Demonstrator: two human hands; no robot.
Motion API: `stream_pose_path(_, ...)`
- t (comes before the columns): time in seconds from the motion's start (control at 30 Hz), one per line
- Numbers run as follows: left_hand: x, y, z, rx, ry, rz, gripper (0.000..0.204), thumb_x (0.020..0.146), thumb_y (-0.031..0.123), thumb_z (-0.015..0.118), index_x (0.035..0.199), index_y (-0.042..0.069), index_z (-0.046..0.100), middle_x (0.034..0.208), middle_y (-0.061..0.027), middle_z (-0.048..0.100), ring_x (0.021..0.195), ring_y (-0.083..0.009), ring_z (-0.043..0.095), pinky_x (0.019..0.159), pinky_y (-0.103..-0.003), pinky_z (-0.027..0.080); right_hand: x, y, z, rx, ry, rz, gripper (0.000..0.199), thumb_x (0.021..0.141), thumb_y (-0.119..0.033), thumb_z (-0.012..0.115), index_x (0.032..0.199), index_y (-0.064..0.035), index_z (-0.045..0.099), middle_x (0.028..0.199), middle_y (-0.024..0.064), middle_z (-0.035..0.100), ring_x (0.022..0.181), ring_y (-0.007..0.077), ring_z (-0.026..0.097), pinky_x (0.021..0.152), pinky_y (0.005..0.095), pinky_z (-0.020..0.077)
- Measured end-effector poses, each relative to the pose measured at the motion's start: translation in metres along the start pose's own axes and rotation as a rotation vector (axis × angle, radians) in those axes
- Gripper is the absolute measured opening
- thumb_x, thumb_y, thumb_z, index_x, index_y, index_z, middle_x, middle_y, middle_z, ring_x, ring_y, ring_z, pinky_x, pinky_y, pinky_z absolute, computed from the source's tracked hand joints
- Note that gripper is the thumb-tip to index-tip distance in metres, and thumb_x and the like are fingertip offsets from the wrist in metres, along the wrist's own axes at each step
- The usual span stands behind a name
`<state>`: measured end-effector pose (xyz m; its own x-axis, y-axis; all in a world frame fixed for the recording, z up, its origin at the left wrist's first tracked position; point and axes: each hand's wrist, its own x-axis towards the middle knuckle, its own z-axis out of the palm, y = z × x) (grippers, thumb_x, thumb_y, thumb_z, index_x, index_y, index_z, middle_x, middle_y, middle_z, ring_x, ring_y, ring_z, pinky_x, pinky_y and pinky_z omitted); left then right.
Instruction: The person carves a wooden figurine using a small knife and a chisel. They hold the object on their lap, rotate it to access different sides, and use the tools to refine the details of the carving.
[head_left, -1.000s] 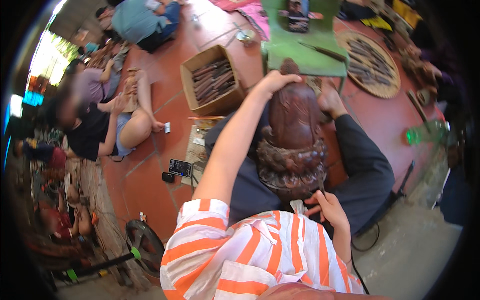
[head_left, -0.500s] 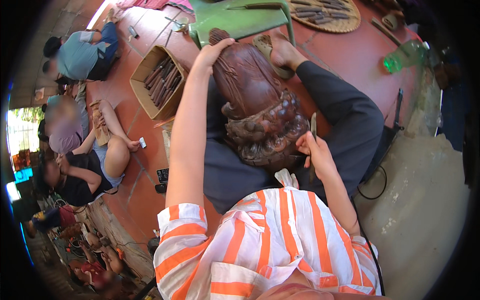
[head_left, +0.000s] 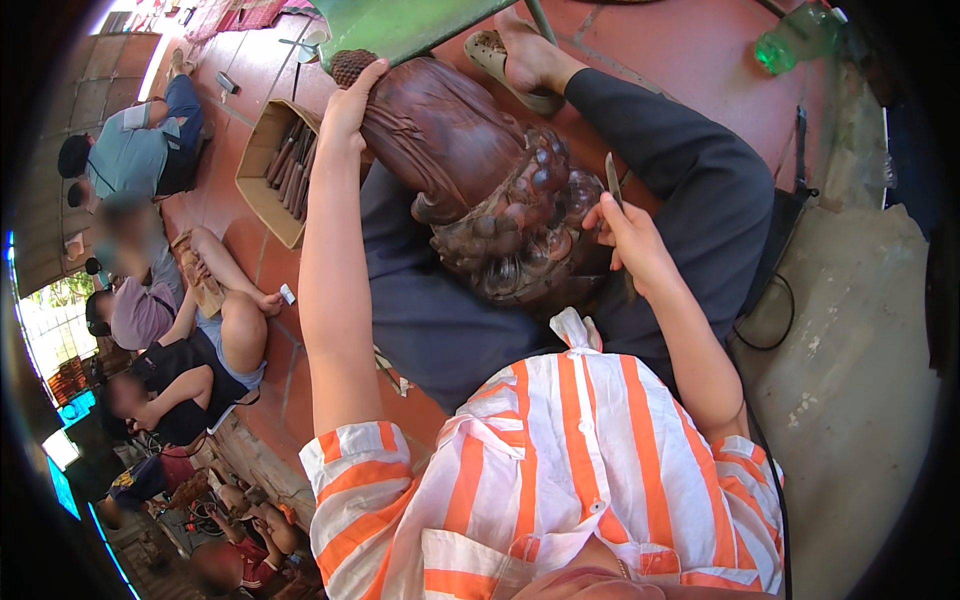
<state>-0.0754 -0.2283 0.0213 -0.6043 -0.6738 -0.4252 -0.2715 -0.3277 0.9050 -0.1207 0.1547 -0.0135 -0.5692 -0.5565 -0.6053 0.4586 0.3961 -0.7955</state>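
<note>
A dark brown carved wooden statue (head_left: 455, 135) lies slantwise between my legs. Its knobbly, curl-covered head points to the far left, and its heavily carved, rounded base rests toward me. My left hand (head_left: 352, 105) is closed around the statue just below the head, the arm stretched out. Beside the base on the right, my right hand (head_left: 632, 238) grips a slim carving knife (head_left: 612, 178). The knife's narrow blade sticks up past my fingers, and its handle end shows below the hand. Whether the blade touches the wood I cannot tell.
A green plastic chair (head_left: 400, 25) stands beyond the statue's head. To the left, a cardboard box (head_left: 262, 185) holds several wooden-handled tools. A green bottle (head_left: 795, 40) lies at the far right. Several people sit on the tiled floor at left, one with a carved wooden piece (head_left: 203, 285).
The statue's head end and my left hand have shifted left in the picture, as the whole view has turned somewhat. The tool-filled round tray has gone out of view. Both hands keep their holds.
</note>
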Motion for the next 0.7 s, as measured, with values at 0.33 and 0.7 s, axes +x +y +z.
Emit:
stream_pose_path(0.33, -0.039, -0.061, -0.099, -0.341, 0.297, -0.205, 0.049, 0.086, 0.039, 0.065, 0.120, 0.005, 0.057, 0.119, -0.0123, 0.061, 0.109, -0.0289, 0.057, 0.093, -0.046, 0.048, 0.063, -0.072, 0.019, -0.084, -0.025, -0.213, 0.044, 0.096, -0.047, 0.043, 0.086, -0.0093, 0.063, 0.081, -0.0011, 0.051, 0.065, 0.0083, 0.042, 0.053, 0.0252, 0.0359)
stream_pose_path(0.7, -0.134, -0.119, -0.110, -0.480, 0.336, -0.076, 0.049, 0.097, 0.042, 0.046, 0.131, 0.007, 0.046, 0.134, -0.0134, 0.049, 0.121, -0.0311, 0.048, 0.104, -0.048, 0.038, 0.069, -0.043, 0.008, 0.074, -0.049, -0.310, 0.036, 0.095, -0.036, 0.052, 0.105, -0.0033, 0.064, 0.103, 0.0090, 0.067, 0.095, 0.0146, 0.062, 0.066, 0.0251, 0.0450)
